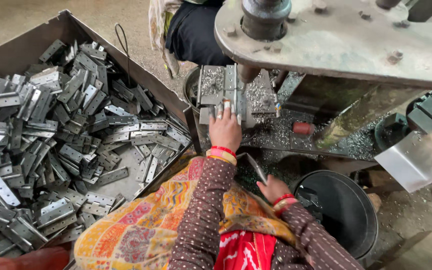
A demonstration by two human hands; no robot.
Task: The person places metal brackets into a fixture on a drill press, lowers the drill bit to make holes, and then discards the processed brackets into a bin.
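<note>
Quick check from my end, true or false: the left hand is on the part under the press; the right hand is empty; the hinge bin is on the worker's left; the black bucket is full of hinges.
1. The left hand rests on the part under the press. True.
2. The right hand is empty. False: it holds a flat metal piece.
3. The hinge bin is on the worker's left. True.
4. The black bucket is full of hinges. False: it looks mostly empty, with only a few pieces at its near edge.
</note>
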